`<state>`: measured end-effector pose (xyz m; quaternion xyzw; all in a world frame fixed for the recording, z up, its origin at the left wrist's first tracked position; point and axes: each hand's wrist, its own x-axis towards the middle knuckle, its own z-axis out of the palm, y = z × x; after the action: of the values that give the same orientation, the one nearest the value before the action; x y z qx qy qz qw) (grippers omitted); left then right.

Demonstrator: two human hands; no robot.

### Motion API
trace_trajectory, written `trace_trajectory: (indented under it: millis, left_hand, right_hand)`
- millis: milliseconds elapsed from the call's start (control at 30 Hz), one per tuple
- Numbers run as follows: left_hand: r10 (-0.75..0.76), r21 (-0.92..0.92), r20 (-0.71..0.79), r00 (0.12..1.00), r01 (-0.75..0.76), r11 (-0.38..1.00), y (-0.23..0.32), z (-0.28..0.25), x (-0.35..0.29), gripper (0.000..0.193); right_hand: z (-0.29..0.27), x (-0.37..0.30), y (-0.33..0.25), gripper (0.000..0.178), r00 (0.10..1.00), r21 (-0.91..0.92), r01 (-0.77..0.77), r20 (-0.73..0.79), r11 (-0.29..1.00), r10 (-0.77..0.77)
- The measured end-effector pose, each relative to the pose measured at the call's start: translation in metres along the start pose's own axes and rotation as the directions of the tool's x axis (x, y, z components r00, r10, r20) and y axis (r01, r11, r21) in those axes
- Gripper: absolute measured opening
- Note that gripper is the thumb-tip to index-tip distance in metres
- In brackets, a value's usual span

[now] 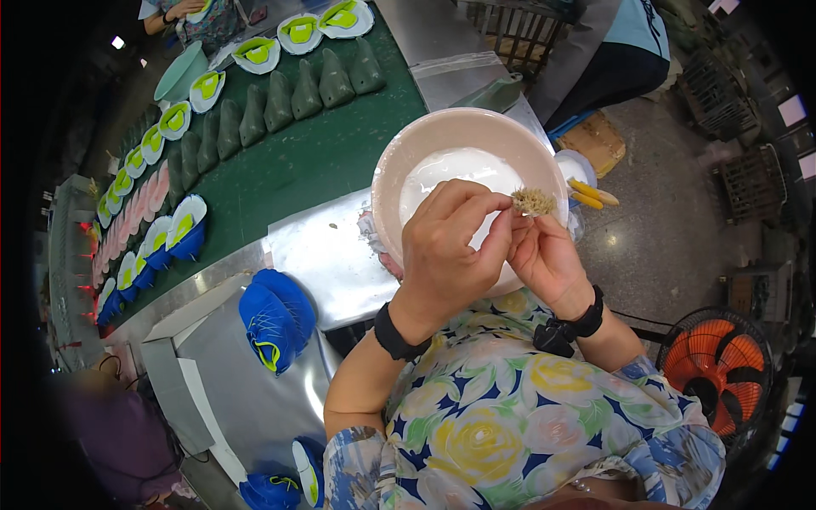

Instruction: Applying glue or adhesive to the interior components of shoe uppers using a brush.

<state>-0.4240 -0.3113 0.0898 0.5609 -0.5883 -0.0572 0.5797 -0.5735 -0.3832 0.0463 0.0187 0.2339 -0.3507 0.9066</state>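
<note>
Flowery clothes [510, 416] are nearest. Just past them, the left hand [450, 251] and right hand [548, 263] are close together, both pinching a small, bristly brush [535, 202]. It is up over the right side of a pink bowl [393, 153] with white liquid [450, 166] inside. Blue shoes [276, 310] lie to the left. An orange fan [710, 365] is near, on the right.

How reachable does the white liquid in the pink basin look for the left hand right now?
Probably yes: the left hand is over the pink basin, and nothing visible seems to block the white liquid, though that hand is occupied at a bristly tuft.
</note>
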Motion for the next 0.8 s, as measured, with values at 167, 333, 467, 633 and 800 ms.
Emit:
trace_trajectory:
  millis: [167, 333, 467, 633, 800]
  left_hand:
    - [0.05, 0.133, -0.032, 0.998, -0.046, 0.99, -0.002, -0.001, 0.001, 0.012]
    - [-0.072, 0.139, -0.209, 0.975, 0.102, 0.985, -0.013, -0.033, 0.01, 0.016]
    - [-0.005, 0.062, -0.103, 0.995, 0.011, 0.998, -0.006, -0.034, 0.012, 0.016]
    - [0.06, 0.067, 0.035, 0.998, -0.062, 0.996, 0.006, -0.021, 0.007, 0.019]
    - [0.069, 0.117, 0.043, 0.997, -0.074, 0.99, 0.01, -0.022, 0.01, 0.017]
  right_hand:
    - [-0.003, 0.002, -0.005, 0.027, 1.0, -0.04, -0.012, 0.016, 0.999, 0.013]
    - [-0.012, 0.004, -0.034, 0.025, 0.987, -0.114, 0.145, 0.085, 0.983, -0.136]
    - [-0.003, 0.004, -0.04, 0.024, 0.966, -0.17, 0.183, 0.214, 0.968, -0.145]
    - [0.021, -0.006, -0.033, 0.033, 0.934, -0.471, 0.352, 0.227, 0.809, -0.275]
    - [0.001, 0.0, -0.048, 0.033, 0.869, -0.479, 0.458, 0.418, 0.749, -0.265]
